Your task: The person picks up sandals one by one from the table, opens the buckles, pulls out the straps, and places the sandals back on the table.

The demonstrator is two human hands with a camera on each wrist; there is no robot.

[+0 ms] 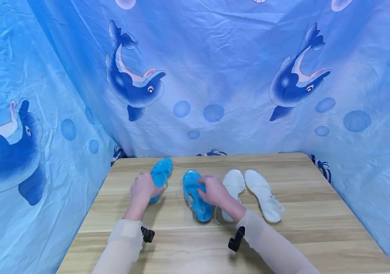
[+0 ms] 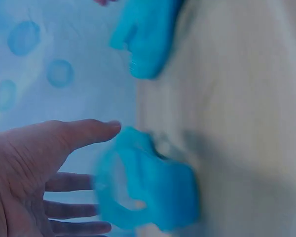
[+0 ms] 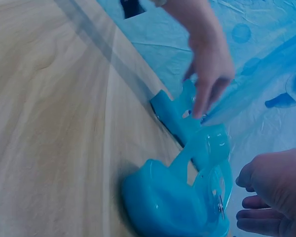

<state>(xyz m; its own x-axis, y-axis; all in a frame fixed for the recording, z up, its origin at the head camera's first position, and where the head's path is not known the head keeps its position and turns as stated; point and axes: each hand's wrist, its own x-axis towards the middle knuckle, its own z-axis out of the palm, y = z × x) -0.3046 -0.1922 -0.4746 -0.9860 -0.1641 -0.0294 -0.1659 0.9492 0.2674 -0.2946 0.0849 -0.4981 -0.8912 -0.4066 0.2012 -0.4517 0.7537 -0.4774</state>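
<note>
Two blue sandals lie on the wooden table, soles down. My left hand (image 1: 143,186) is over the heel half of the left blue sandal (image 1: 162,167). In the left wrist view its thumb and fingers (image 2: 71,182) are spread and fairly straight beside that sandal (image 2: 170,192). Over the side of the right blue sandal (image 1: 202,211), at its straps, is my right hand (image 1: 213,190). The right wrist view has its fingers (image 3: 261,215) loosely bent, with a gap to the near blue sandal (image 3: 163,202).
A pair of white sandals, one (image 1: 233,180) partly behind my right forearm and the other (image 1: 258,184) beside it, lies right of the blue ones. The wooden table (image 1: 188,247) meets a blue dolphin-print curtain (image 1: 215,76) at its back and sides.
</note>
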